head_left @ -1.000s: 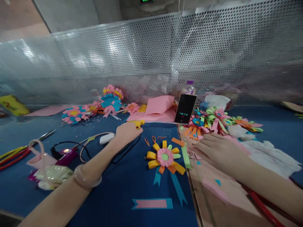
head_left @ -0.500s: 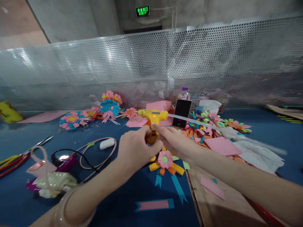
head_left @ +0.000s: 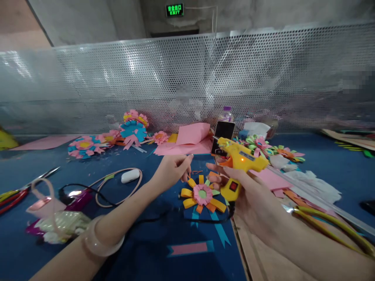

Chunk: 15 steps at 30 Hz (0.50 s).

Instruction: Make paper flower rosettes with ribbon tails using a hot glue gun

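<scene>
From where I stand, the head view, which is the only one, shows a hand-over just made: half a second ago both hands met at the yellow glue gun [head_left: 240,156], and now the right hand [head_left: 254,203] alone is grasping it by the handle, with an orange light shining on its side. For the work, I judge, this means the gun is ready in the right hand and the left is freed for small pieces. The left hand [head_left: 172,171] has moved beside the paper flower [head_left: 202,194]; its fingers are bent together, but I cannot tell if they pinch something. The flower lies on the bench [head_left: 140,249] between the hands, and the black cord [head_left: 205,221] passes above its tails. I count one gun, one flower in the middle with two blue tails [head_left: 220,232], one pink-and-blue strip [head_left: 190,248], one phone [head_left: 224,129], one bottle [head_left: 226,115] and, at the back left, five flower heads [head_left: 133,132]. Of the small orange loops [head_left: 197,172], one shows clearly; others may be behind the left fingers.
</scene>
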Tool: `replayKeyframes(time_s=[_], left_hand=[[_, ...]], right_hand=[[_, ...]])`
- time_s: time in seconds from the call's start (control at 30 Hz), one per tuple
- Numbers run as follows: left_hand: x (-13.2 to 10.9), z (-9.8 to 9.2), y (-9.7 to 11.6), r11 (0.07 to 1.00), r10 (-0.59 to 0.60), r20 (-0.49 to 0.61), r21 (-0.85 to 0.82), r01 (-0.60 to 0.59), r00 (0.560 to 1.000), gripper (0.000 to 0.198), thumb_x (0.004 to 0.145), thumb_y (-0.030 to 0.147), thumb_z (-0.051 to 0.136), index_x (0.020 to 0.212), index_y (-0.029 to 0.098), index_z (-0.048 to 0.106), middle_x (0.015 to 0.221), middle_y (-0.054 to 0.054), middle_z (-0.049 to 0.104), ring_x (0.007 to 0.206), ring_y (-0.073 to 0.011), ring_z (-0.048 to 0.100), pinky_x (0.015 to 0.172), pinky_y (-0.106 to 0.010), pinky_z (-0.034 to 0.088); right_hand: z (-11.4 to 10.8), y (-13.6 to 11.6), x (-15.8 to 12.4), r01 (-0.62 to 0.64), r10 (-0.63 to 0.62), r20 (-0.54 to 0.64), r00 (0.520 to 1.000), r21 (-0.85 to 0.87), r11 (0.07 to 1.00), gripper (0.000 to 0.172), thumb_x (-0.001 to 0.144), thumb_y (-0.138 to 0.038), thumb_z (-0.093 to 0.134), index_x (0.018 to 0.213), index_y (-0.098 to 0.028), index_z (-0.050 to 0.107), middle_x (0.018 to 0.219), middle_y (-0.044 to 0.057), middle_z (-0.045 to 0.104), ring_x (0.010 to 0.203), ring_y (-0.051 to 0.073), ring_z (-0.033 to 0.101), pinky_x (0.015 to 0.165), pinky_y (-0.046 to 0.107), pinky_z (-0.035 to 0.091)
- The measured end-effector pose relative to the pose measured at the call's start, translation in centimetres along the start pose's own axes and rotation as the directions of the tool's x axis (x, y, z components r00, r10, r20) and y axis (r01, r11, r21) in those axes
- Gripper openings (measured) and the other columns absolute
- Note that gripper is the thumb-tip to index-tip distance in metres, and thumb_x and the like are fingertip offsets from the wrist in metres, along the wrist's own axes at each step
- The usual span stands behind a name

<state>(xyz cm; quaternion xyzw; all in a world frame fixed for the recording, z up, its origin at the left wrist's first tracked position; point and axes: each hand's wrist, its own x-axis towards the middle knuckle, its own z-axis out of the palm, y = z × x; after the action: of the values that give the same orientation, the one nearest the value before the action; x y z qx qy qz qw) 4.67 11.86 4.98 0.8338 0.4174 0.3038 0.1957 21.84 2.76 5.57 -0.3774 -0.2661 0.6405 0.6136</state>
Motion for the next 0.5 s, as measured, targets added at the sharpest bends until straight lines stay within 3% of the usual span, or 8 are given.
replayKeyframes(time_s=[0.1,0.2,0.37,0.5], left_hand=[[1.0,1.3,-1.9,0.992,0.024,0.031,0.125,-0.028,0.999,0.04,0.092,0.036,0.034,0.073,0.015,0.062,0.062,-0.003,0.068,0.054,-0.0138,0.063,0.054,-0.022,0.048],[1.6,2.5,-3.1,0.962,0.129,0.152,0.219,-0.161,0.98,0.022,0.087,0.022,0.045,0.093,0.018,0.066,0.09,-0.004,0.071,0.082,-0.0157,0.065,0.075,-0.026,0.049],[1.6,3.8,-4.0,0.865,0.289,0.348,0.304,-0.399,0.892,0.045,0.076,0.001,0.047,0.11,0.026,0.062,0.113,0.0,0.066,0.1,-0.0156,0.058,0.089,-0.028,0.043],[1.5,4.3,-4.5,0.805,0.342,0.387,0.349,-0.479,0.856,0.037,0.079,0.006,0.051,0.109,0.025,0.062,0.116,0.001,0.065,0.105,-0.0173,0.056,0.09,-0.03,0.044]], right_hand=[[-0.8,0.9,-0.9,0.034,-0.031,-0.086,0.996,0.029,0.999,0.033,0.069,-0.029,0.075,0.099,-0.021,0.063,0.088,0.003,0.07,0.063,0.014,0.064,0.057,0.025,0.052],[-1.4,1.8,-1.4,0.005,-0.002,-0.091,0.996,0.031,0.999,0.036,0.064,-0.029,0.078,0.096,-0.021,0.063,0.089,0.003,0.07,0.059,0.015,0.063,0.056,0.027,0.051],[-2.3,2.0,-1.4,0.025,-0.029,-0.058,0.998,-0.056,0.998,0.024,0.065,-0.031,0.078,0.079,-0.017,0.065,0.074,0.004,0.068,0.058,0.016,0.06,0.054,0.028,0.048],[-2.7,1.9,-0.9,0.012,-0.015,-0.039,0.999,-0.074,0.997,0.025,0.063,-0.034,0.078,0.076,-0.016,0.066,0.066,0.003,0.066,0.057,0.016,0.06,0.055,0.027,0.047]])
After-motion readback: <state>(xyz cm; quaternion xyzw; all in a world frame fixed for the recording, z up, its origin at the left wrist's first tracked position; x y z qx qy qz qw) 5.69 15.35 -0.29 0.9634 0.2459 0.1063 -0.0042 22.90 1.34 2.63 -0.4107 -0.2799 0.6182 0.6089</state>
